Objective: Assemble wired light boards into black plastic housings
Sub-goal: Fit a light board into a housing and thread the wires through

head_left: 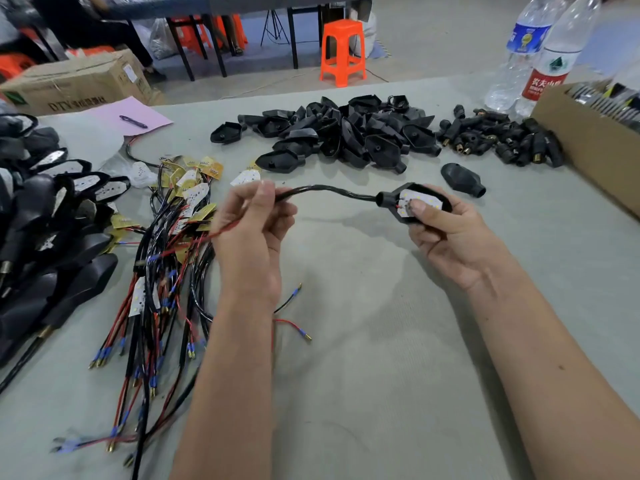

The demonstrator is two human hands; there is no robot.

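My right hand (pixel 446 233) grips a black plastic housing (pixel 391 199) with a white light board (pixel 420 199) seated in it; the thumb presses on the board. A black sleeved cable (pixel 325 188) runs out of the housing's neck leftward to my left hand (pixel 252 230), which pinches it, with red and black wire ends trailing below. A pile of wired light boards (pixel 173 237) lies to the left. Empty black housings (pixel 346 133) are heaped at the back of the table.
Finished assemblies (pixel 52 220) are stacked at the left edge. Small black connectors (pixel 498 140) lie back right beside a cardboard box (pixel 588 147) and two water bottles (pixel 533 53). One loose housing (pixel 462 178) lies near my right hand. Pink paper with a pen (pixel 133 121) lies back left.
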